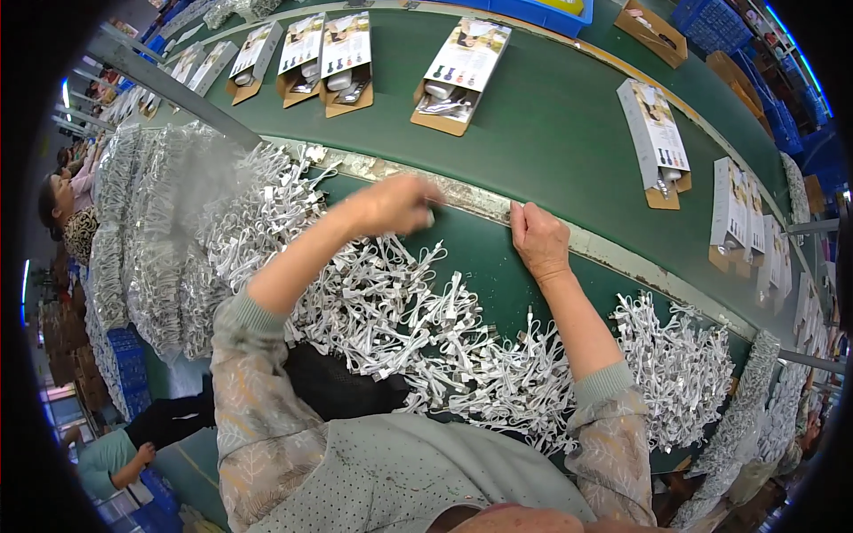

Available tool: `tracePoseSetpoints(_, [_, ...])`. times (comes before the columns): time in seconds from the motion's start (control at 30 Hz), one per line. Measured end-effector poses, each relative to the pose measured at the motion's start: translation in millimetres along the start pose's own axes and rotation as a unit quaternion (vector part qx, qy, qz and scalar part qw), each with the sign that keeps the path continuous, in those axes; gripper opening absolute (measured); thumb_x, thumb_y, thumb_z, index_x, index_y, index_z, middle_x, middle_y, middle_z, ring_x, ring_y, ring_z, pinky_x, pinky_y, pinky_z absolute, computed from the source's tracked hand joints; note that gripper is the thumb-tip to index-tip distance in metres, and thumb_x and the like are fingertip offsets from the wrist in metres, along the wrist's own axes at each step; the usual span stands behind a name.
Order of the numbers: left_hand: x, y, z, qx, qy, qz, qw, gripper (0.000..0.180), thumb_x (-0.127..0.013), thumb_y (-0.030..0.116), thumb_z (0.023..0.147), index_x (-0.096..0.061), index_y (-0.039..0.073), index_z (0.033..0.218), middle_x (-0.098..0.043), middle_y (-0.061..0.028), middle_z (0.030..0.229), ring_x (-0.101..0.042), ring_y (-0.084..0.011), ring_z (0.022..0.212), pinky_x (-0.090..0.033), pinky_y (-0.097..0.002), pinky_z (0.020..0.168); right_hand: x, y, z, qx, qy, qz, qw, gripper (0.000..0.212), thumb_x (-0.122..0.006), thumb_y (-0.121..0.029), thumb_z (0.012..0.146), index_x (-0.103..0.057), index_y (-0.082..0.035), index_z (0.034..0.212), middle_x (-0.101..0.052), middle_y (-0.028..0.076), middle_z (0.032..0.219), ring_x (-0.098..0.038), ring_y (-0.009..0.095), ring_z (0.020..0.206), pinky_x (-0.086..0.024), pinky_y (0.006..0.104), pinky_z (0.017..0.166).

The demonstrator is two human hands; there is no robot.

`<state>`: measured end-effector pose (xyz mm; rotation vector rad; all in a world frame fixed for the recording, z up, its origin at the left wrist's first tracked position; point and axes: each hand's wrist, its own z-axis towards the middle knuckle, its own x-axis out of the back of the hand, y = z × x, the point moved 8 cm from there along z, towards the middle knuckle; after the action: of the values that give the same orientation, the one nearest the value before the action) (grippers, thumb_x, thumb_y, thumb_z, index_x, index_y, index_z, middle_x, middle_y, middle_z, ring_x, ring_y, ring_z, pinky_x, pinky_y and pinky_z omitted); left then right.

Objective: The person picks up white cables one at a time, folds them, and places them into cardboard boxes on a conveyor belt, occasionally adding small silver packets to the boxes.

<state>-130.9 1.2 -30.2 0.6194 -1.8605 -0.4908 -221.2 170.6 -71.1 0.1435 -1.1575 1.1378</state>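
Observation:
My left hand (397, 204) is over the near side of the work surface, by the metal edge strip. Its fingers are smeared by motion, and a small pale spot shows at their tips. Closed into a fist, my right hand (539, 238) rests at the same strip; whatever it may hold is hidden. Below both hands spreads a heap of short white cables (444, 311) with plugs, bundled in small loops. A second pile of white cables (671, 373) lies right of my right forearm.
On the green conveyor belt (560, 98) beyond the strip (480, 202) stand printed boxes (466, 67) with open flaps and white items inside. Clear bags of cables (151, 240) are stacked at left. A metal post (182, 89) slants across the upper left. Another person (67, 204) sits far left.

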Motion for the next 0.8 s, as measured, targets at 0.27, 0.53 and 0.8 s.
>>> tracePoseSetpoints(0.27, [-30.1,-15.1,-32.4,0.108,0.048,-0.19,0.975,0.021,-0.069,0.02,0.075,-0.061,0.002,0.08,-0.062,-0.0063,0.069,-0.06,-0.0166,0.063,-0.047,-0.0296,0.057,-1.8,-4.9,-1.3,0.007,0.007,-0.004,1.0,0.028,-0.059,-0.022,0.085,-0.05,-0.008,0.062,-0.057,0.01,0.057,-0.058,0.028,0.052,-0.046,0.037,0.047])
tracePoseSetpoints(0.53, [-3.3,-26.8,-26.1,0.138,0.041,-0.465,0.873,0.016,-0.066,0.023,0.082,-0.064,0.008,0.077,-0.062,0.0012,0.071,-0.057,-0.0051,0.06,-0.041,-0.0174,0.05,-0.7,-4.7,-2.7,0.005,0.002,0.002,1.0,0.028,-0.059,-0.021,0.085,-0.05,-0.007,0.062,-0.057,0.01,0.058,-0.058,0.028,0.052,-0.046,0.0373,0.047])
tracePoseSetpoints(0.8, [22.2,-43.3,-6.3,0.145,0.094,-0.457,0.872,0.016,-0.064,0.023,0.085,-0.064,0.007,0.078,-0.059,0.0015,0.065,-0.054,-0.0048,0.056,-0.041,-0.0188,0.049,-0.5,-3.8,-1.4,0.005,0.002,0.012,1.0,0.027,-0.059,-0.021,0.085,-0.051,-0.007,0.063,-0.058,0.011,0.058,-0.059,0.029,0.052,-0.046,0.0383,0.048])
